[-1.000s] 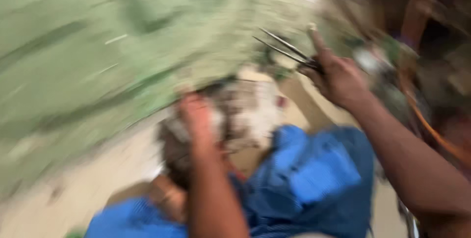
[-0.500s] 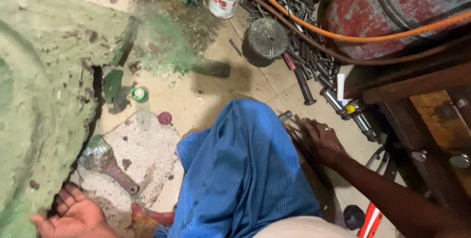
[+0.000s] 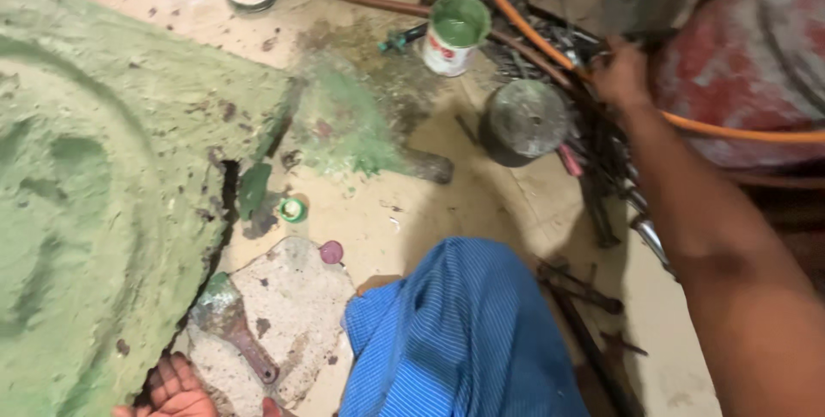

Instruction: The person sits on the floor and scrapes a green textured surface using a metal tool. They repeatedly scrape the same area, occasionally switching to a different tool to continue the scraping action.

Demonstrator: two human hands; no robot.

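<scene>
- Since the earlier frame, the right hand (image 3: pixel 620 73) has been lifted from the floor beside the blue-clad knee and is now stretched to the upper right of the frame, into the pile of dark metal tools (image 3: pixel 601 159) under the orange hose (image 3: pixel 550 47).
- The right hand's fingers are curled down among the tools beside the hose; whether something is pinched between them cannot be told, since the fingertips are hidden.
- The left hand (image 3: pixel 172 391) is seen at the bottom left edge, fingers spread and pressed flat on the floor beside the green-coated mould (image 3: pixel 94 193), with a putty knife (image 3: pixel 234 329) lying on a pale slab (image 3: pixel 301 297) just beside it.
- The tools being reached for lie at the right of the frame, between a grey round tin (image 3: pixel 522 120) and a red cylinder (image 3: pixel 756 82).
- A likely risk is judged to be a cut or pinch: the pile is tangled, and a tool pulled blindly could drag its neighbours against the fingers.
- The hose could be snagged by the wrist or by a withdrawn tool, as it crosses just above the hand.
- The open cup of green paint (image 3: pixel 455 34) stands near the arm's path at the upper middle; it could be tipped by a swept elbow or a tugged hose, and paint would be spilled across the floor.
- Balance rests partly on the left hand, so a slip on the gritty floor could pitch the body towards the soft green surface and mar it.
</scene>
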